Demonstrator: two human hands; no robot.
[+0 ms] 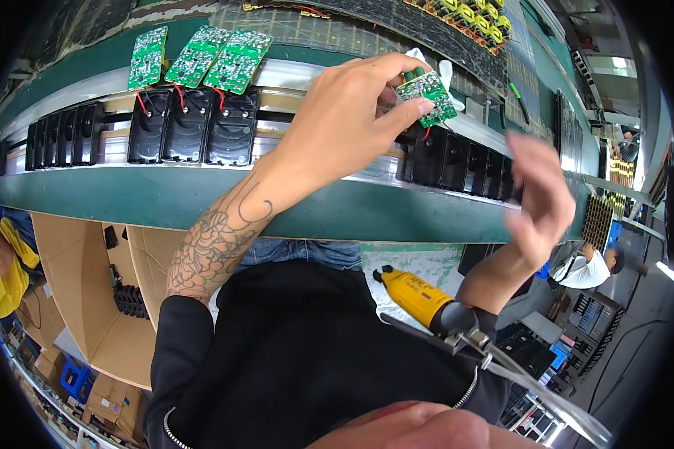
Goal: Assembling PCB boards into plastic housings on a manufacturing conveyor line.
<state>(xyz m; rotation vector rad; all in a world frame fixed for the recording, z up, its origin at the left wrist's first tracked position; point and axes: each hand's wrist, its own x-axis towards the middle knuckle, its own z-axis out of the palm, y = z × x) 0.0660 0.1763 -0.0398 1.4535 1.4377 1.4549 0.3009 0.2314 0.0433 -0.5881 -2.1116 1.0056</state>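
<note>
My left hand point(344, 112) is closed on a green circuit board point(433, 96), its thumb on the near face. A red wire runs down from this board toward the row of black plastic housings point(464, 165) at the right. Raised past that row's right end is my right hand point(539, 194), blurred by motion, so its grip is unclear. Farther left, three black housings point(193, 131) stand together on the metal rail. Red wires join them to three green circuit boards point(236, 63) lying just behind.
More black housings point(64, 135) sit at the rail's left end. A yellow electric screwdriver point(419, 298) hangs near my right forearm. Yellow-and-black components point(464, 22) stand at the back. Below the bench's left side is an open cardboard box point(90, 314). Other people are at both sides.
</note>
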